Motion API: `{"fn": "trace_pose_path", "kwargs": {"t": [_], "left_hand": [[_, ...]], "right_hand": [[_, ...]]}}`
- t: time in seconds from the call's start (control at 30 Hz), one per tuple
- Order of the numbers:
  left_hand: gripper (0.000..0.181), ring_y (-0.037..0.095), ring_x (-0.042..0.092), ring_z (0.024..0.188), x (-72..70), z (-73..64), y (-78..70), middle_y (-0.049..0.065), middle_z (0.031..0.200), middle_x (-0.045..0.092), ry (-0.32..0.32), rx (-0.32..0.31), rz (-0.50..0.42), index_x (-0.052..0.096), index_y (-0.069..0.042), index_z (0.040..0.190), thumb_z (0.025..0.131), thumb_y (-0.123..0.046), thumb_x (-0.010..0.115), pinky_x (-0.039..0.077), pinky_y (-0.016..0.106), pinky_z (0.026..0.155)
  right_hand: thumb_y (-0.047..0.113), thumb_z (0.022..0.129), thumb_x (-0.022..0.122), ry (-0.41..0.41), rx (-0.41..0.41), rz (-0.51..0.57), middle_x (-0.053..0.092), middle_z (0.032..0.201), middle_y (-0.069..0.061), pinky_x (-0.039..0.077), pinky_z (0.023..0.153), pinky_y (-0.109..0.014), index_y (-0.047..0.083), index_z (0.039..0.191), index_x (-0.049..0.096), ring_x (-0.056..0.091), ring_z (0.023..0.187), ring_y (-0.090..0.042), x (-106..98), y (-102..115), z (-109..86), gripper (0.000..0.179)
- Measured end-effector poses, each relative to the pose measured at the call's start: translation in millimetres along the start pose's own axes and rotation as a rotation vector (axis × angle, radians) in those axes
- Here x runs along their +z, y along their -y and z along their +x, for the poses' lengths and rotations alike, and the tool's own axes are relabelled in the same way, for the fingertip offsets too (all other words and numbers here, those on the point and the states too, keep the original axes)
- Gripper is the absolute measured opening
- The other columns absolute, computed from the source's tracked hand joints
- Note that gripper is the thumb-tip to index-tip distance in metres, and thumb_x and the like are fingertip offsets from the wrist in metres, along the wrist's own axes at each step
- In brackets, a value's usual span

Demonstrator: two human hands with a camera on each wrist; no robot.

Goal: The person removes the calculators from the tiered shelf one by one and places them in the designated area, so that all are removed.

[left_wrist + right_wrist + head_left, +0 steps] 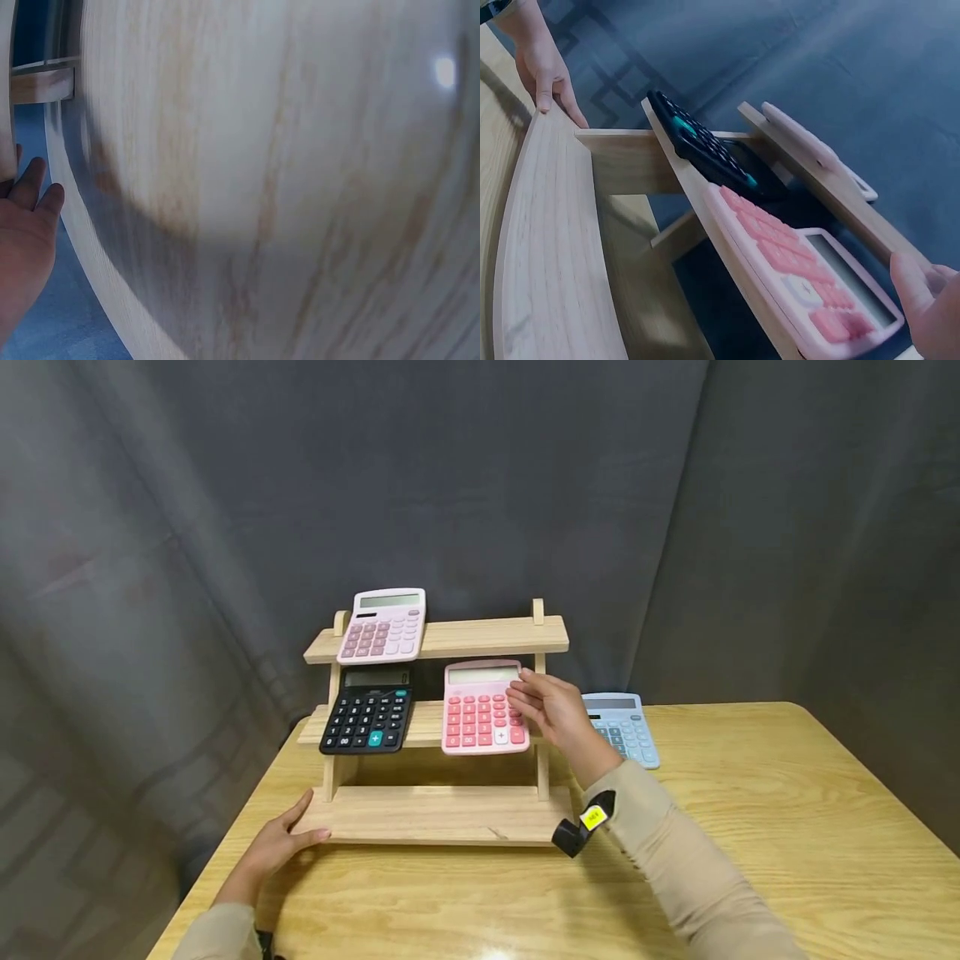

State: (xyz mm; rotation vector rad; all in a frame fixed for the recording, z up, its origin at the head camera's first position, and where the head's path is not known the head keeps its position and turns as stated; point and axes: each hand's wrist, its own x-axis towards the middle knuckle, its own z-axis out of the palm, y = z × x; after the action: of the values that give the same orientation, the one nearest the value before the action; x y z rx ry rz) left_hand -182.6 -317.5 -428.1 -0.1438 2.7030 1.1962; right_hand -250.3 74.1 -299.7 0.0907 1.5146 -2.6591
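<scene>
A three-tier wooden stand stands on the table. My left hand holds the left end of its bottom board, thumb at the front edge and fingers along the end; the right wrist view shows this left hand too. On the middle tier, a pink calculator leans at the right and a black calculator at the left. My right hand is at the pink calculator's right edge with fingers loosely extended. In the right wrist view, the thumb of this right hand appears apart from the pink calculator.
A pale pink-and-white calculator leans on the top tier at the left. Behind my right wrist, a light blue calculator lies on the wooden table. A dark grey curtain hangs behind the table.
</scene>
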Motion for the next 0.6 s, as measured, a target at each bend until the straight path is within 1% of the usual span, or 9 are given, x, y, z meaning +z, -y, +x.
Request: {"fn": "trace_pose_path", "kwargs": {"t": [0.07, 0.13, 0.2, 0.3, 0.4, 0.53, 0.6], "left_hand": [[0.090, 0.044, 0.013, 0.123, 0.7, 0.2, -0.3, 0.030, 0.135, 0.012, 0.002, -0.002, -0.012, 0.009, -0.011, 0.139, 0.074, -0.038, 0.065, 0.013, 0.054, 0.096], [0.090, 0.043, 0.013, 0.123, 0.1, -0.2, -0.6, 0.030, 0.135, 0.012, 0.004, 0.000, -0.026, 0.009, -0.010, 0.139, 0.074, -0.037, 0.065, 0.013, 0.054, 0.097], [0.090, 0.043, 0.013, 0.123, -0.6, -0.1, -0.5, 0.030, 0.135, 0.012, 0.002, 0.005, -0.033, 0.010, -0.009, 0.139, 0.074, -0.037, 0.065, 0.014, 0.053, 0.097], [0.089, 0.044, 0.015, 0.122, -0.7, 1.4, -0.8, 0.031, 0.134, 0.013, 0.004, 0.023, -0.018, 0.010, -0.008, 0.138, 0.074, -0.037, 0.065, 0.015, 0.053, 0.096], [0.089, 0.044, 0.015, 0.122, 0.2, 2.3, -0.6, 0.031, 0.134, 0.013, 0.009, 0.029, -0.008, 0.010, -0.009, 0.138, 0.074, -0.038, 0.064, 0.015, 0.054, 0.096], [0.089, 0.044, 0.013, 0.122, 0.5, 0.5, 0.9, 0.030, 0.135, 0.011, 0.019, 0.009, -0.016, 0.009, -0.010, 0.139, 0.075, -0.036, 0.065, 0.013, 0.054, 0.096], [0.089, 0.044, 0.012, 0.122, 0.3, 0.0, 1.5, 0.030, 0.135, 0.010, 0.023, 0.002, -0.010, 0.007, -0.010, 0.139, 0.075, -0.036, 0.064, 0.013, 0.055, 0.096]], "right_hand": [[0.011, 0.088, 0.048, 0.002, 0.006, -0.003, 0.045, 0.117, -0.027, 0.045, 0.078, -0.026, -0.009, 0.124, 0.037, 0.059, 0.087, -0.020, 5, -2, 1.9, 0.043], [0.011, 0.089, 0.048, 0.004, 0.013, 0.000, 0.042, 0.122, -0.028, 0.045, 0.077, -0.026, -0.008, 0.124, 0.038, 0.058, 0.091, -0.022, 10, -4, 4.0, 0.042], [0.010, 0.089, 0.048, 0.000, 0.016, 0.007, 0.042, 0.121, -0.028, 0.045, 0.077, -0.026, -0.008, 0.124, 0.039, 0.058, 0.091, -0.023, 15, -5, 6.4, 0.041], [0.010, 0.088, 0.049, -0.011, 0.014, -0.002, 0.045, 0.119, -0.028, 0.046, 0.075, -0.026, -0.007, 0.122, 0.041, 0.058, 0.091, -0.024, 21, -6, 10.7, 0.039], [0.010, 0.087, 0.050, -0.006, 0.004, -0.015, 0.047, 0.116, -0.027, 0.047, 0.074, -0.026, -0.007, 0.120, 0.043, 0.055, 0.096, -0.027, 28, -8, 15.3, 0.038], [0.011, 0.087, 0.051, 0.016, 0.001, -0.034, 0.048, 0.114, -0.026, 0.047, 0.074, -0.026, -0.007, 0.118, 0.044, 0.051, 0.103, -0.031, 37, -13, 21.5, 0.037], [0.011, 0.086, 0.052, 0.017, 0.009, -0.034, 0.049, 0.114, -0.026, 0.047, 0.074, -0.026, -0.006, 0.117, 0.045, 0.051, 0.103, -0.031, 42, -15, 24.8, 0.036]]}}
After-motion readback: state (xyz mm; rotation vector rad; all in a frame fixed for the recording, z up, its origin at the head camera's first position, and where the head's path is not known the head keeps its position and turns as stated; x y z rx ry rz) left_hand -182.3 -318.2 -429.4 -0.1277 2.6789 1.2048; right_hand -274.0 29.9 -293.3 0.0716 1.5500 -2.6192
